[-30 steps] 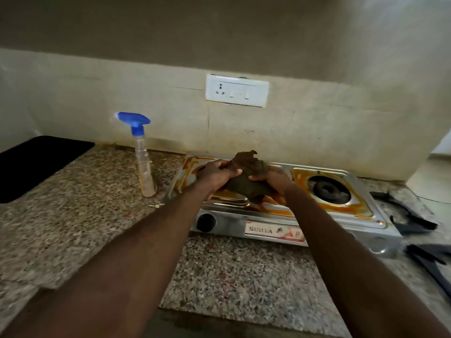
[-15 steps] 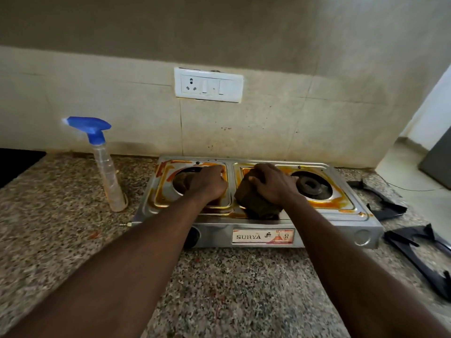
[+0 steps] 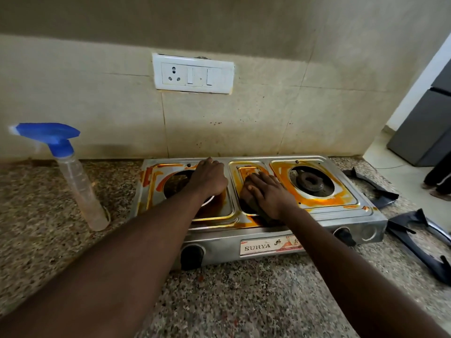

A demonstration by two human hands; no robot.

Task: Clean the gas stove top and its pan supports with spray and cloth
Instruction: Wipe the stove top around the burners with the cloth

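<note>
A steel two-burner gas stove (image 3: 324, 220) smeared with orange stains stands on the granite counter. My right hand (image 3: 271, 193) lies flat on a dark brown cloth (image 3: 249, 203) and presses it onto the stove's middle panel. My left hand (image 3: 210, 178) rests over the left burner area with its fingers curled under, holding nothing that shows. The right burner (image 3: 311, 180) is bare. Two black pan supports (image 3: 373, 189) (image 3: 419, 240) lie on the counter to the right of the stove. A clear spray bottle (image 3: 80, 189) with a blue trigger stands upright to the left.
The tiled wall with a white socket plate (image 3: 192, 74) runs close behind the stove. The counter's right end drops to the floor, where a grey appliance (image 3: 424, 128) stands and another person's feet (image 3: 439, 189) show. Speckled counter (image 3: 244, 301) stretches in front.
Both hands held the bunched cloth above the stove; the right hand then brought it down and now presses it flat further back. The left hand let go and rests on the left side.
</note>
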